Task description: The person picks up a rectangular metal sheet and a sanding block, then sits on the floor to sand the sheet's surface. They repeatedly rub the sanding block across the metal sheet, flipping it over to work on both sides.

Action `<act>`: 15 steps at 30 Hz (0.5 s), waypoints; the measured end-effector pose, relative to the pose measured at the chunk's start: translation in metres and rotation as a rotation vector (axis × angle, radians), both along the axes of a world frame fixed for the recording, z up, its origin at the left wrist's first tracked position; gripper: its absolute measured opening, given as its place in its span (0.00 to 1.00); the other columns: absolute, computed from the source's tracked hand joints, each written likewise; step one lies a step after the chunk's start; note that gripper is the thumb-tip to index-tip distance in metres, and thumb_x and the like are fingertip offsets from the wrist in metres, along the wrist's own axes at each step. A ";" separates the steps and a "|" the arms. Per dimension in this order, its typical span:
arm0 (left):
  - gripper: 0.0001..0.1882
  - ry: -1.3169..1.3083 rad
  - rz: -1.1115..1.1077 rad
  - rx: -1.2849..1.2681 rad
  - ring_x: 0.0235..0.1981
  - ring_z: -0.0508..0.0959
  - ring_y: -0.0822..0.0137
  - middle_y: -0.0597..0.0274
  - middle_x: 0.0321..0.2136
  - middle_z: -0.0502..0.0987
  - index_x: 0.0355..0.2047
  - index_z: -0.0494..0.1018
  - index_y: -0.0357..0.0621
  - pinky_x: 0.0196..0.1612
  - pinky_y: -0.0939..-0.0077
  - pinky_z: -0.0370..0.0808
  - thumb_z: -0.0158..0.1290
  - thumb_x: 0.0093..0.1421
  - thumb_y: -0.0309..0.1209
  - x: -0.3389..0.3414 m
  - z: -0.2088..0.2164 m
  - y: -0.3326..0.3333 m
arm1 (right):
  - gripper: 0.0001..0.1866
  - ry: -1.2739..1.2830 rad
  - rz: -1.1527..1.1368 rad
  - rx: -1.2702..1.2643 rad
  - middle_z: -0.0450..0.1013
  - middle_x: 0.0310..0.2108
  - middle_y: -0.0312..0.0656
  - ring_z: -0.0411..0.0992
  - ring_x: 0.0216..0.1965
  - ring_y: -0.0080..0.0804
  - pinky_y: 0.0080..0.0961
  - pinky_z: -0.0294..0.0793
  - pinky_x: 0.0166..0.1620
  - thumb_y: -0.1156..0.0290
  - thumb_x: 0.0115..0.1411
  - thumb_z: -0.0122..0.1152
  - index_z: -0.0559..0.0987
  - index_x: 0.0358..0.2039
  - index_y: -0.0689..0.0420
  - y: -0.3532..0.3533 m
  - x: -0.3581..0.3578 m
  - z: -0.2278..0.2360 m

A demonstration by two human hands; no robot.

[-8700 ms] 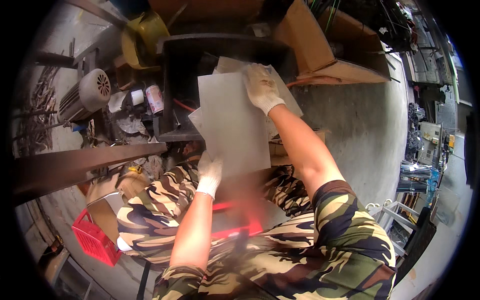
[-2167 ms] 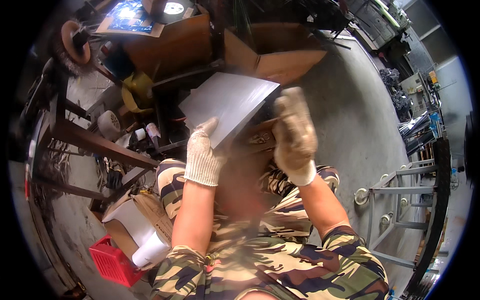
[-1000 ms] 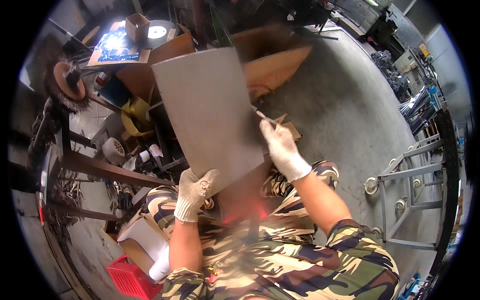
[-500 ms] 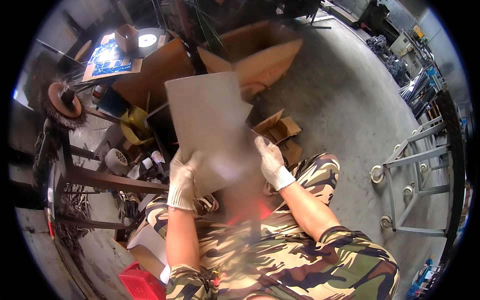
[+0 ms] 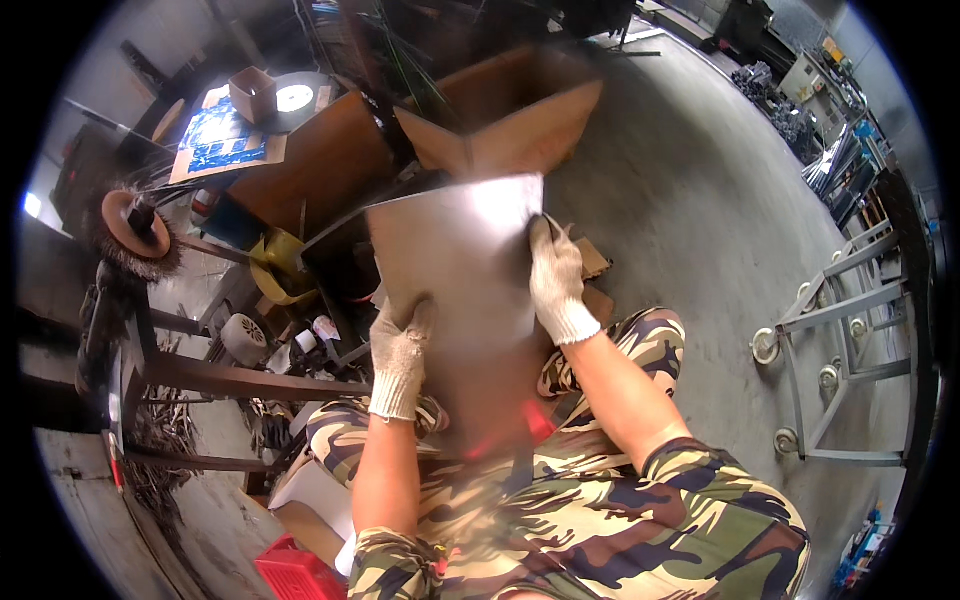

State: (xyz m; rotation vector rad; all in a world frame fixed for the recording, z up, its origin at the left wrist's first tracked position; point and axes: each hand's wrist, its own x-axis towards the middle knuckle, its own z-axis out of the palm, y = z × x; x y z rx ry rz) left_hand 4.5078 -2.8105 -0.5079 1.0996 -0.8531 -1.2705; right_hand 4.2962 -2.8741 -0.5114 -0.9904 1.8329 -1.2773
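A flat, shiny grey sheet (image 5: 455, 250), which looks like metal, is held up over my lap and tilted so that light glares near its top right corner. My left hand (image 5: 400, 350), in a white knit glove, grips its lower left edge with the thumb on the face. On the right edge, higher up, my gloved right hand (image 5: 560, 285) is closed round the side near the top corner. The fingers behind the sheet are hidden. Its lower part is smeared, and a red patch (image 5: 535, 422) shows below it.
A large open cardboard box (image 5: 530, 130) stands ahead. On the left are a round wire brush wheel (image 5: 137, 230), a dark metal frame (image 5: 230, 380) and a yellow container (image 5: 280, 265). A red plastic crate (image 5: 298, 570) lies lower left. A wheeled grey rack (image 5: 840, 310) stands right.
The sheet has turned and shifted right, its top edge now lower and tipped differently. My right hand has moved up along its side; my left hand has shifted slightly right. Both keep hold.
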 end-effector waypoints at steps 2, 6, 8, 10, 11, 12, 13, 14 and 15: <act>0.16 -0.164 -0.076 0.016 0.40 0.79 0.75 0.65 0.45 0.83 0.51 0.79 0.37 0.43 0.81 0.75 0.63 0.65 0.28 0.006 0.010 -0.006 | 0.28 0.096 -0.205 0.153 0.82 0.41 0.51 0.78 0.45 0.41 0.35 0.73 0.53 0.46 0.71 0.55 0.80 0.58 0.54 0.000 0.009 -0.034; 0.12 -0.188 -0.014 0.041 0.39 0.78 0.78 0.67 0.40 0.84 0.48 0.82 0.36 0.42 0.81 0.75 0.62 0.65 0.27 0.020 -0.006 0.001 | 0.21 0.096 -0.061 0.161 0.81 0.39 0.39 0.73 0.39 0.21 0.23 0.72 0.47 0.56 0.74 0.55 0.80 0.61 0.50 0.018 0.021 0.000; 0.11 -0.257 0.064 -0.027 0.36 0.77 0.79 0.69 0.37 0.85 0.46 0.84 0.35 0.40 0.81 0.75 0.63 0.64 0.27 0.015 -0.014 0.003 | 0.18 -0.070 0.026 -0.444 0.79 0.36 0.36 0.66 0.35 0.12 0.18 0.69 0.44 0.67 0.75 0.55 0.79 0.62 0.53 0.013 0.013 -0.002; 0.11 -0.264 0.073 -0.012 0.36 0.78 0.78 0.67 0.37 0.85 0.43 0.84 0.34 0.41 0.81 0.75 0.65 0.62 0.27 0.017 -0.018 0.006 | 0.18 0.294 0.121 -0.640 0.79 0.50 0.47 0.73 0.52 0.34 0.32 0.71 0.58 0.72 0.70 0.59 0.80 0.59 0.58 0.012 -0.004 0.025; 0.11 -0.266 0.075 -0.007 0.36 0.79 0.77 0.65 0.37 0.85 0.42 0.84 0.34 0.42 0.81 0.75 0.66 0.62 0.27 0.017 -0.017 0.006 | 0.18 0.469 0.183 -0.834 0.78 0.55 0.54 0.73 0.62 0.50 0.44 0.69 0.65 0.72 0.68 0.61 0.81 0.57 0.59 0.005 -0.007 0.023; 0.11 -0.436 0.030 -0.009 0.36 0.79 0.77 0.66 0.36 0.85 0.43 0.84 0.33 0.41 0.80 0.75 0.66 0.62 0.27 0.012 -0.007 0.005 | 0.19 0.642 0.302 -0.829 0.77 0.56 0.54 0.73 0.60 0.55 0.46 0.67 0.66 0.75 0.63 0.64 0.81 0.55 0.60 0.016 -0.005 0.049; 0.11 -0.474 0.015 -0.030 0.35 0.79 0.78 0.65 0.36 0.86 0.43 0.84 0.33 0.41 0.80 0.75 0.65 0.62 0.26 0.010 -0.008 0.006 | 0.20 0.803 0.467 -0.797 0.76 0.57 0.53 0.73 0.61 0.52 0.45 0.67 0.67 0.74 0.63 0.64 0.80 0.56 0.60 0.017 0.000 0.049; 0.11 -0.513 -0.001 -0.051 0.35 0.79 0.78 0.65 0.35 0.86 0.43 0.84 0.33 0.41 0.80 0.75 0.65 0.62 0.26 0.009 -0.010 0.006 | 0.20 0.809 0.524 -0.756 0.76 0.57 0.53 0.73 0.60 0.51 0.45 0.68 0.66 0.73 0.63 0.64 0.80 0.56 0.60 0.022 0.008 0.050; 0.11 -0.556 -0.011 -0.074 0.35 0.79 0.78 0.65 0.35 0.86 0.43 0.83 0.33 0.40 0.79 0.75 0.65 0.62 0.26 0.009 -0.011 0.006 | 0.20 0.810 0.583 -0.721 0.76 0.57 0.53 0.73 0.60 0.50 0.45 0.69 0.65 0.72 0.62 0.65 0.80 0.56 0.59 0.026 0.017 0.054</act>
